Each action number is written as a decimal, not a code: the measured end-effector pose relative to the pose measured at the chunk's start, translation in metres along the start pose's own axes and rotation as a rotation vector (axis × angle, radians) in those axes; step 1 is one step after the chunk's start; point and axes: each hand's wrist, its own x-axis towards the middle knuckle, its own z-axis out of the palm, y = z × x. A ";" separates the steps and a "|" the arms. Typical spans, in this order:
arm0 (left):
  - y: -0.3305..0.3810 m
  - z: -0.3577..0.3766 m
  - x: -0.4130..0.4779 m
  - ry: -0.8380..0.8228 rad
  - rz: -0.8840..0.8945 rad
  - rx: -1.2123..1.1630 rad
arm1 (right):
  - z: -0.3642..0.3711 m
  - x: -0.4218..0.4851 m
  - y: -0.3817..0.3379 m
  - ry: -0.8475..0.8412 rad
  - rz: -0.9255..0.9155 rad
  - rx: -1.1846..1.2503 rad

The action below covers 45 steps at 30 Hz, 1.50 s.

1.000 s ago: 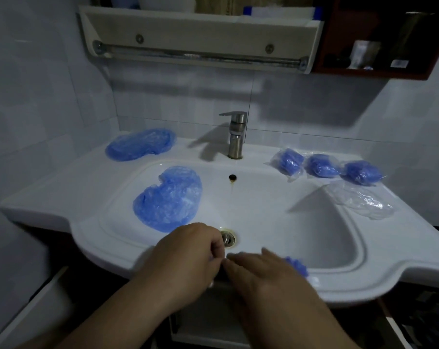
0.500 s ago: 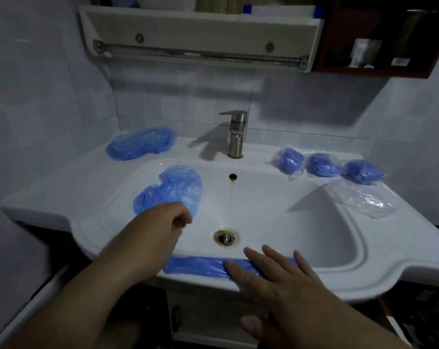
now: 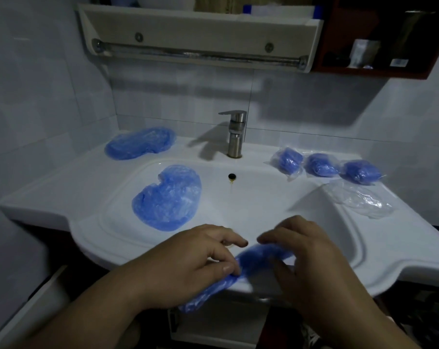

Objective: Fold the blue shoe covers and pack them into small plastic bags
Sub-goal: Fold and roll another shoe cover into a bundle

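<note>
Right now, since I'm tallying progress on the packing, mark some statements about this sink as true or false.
1. Three packed bags lie right of the faucet. True.
2. Both the left hand and the right hand hold a folded shoe cover at the sink's front rim. True.
3. The empty plastic bags lie in the basin. False: the empty plastic bags lie on the sink top, right of the basin.
4. Every cover is folded. False: one flat cover lies in the basin, a second flat cover at the rear left.

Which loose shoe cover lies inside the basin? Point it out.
The flat shoe cover in the sink, left side. The counter cover lies behind it; the held cover is at the front rim.
</note>
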 end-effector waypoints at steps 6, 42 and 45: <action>-0.006 0.006 0.001 -0.006 0.035 -0.129 | -0.003 -0.003 -0.009 -0.193 -0.030 0.080; 0.012 0.016 0.006 0.220 -0.178 -0.091 | 0.006 -0.005 -0.014 -0.185 -0.118 0.240; 0.018 0.008 0.001 0.072 -0.167 -0.206 | -0.001 -0.007 -0.016 -0.170 -0.031 0.267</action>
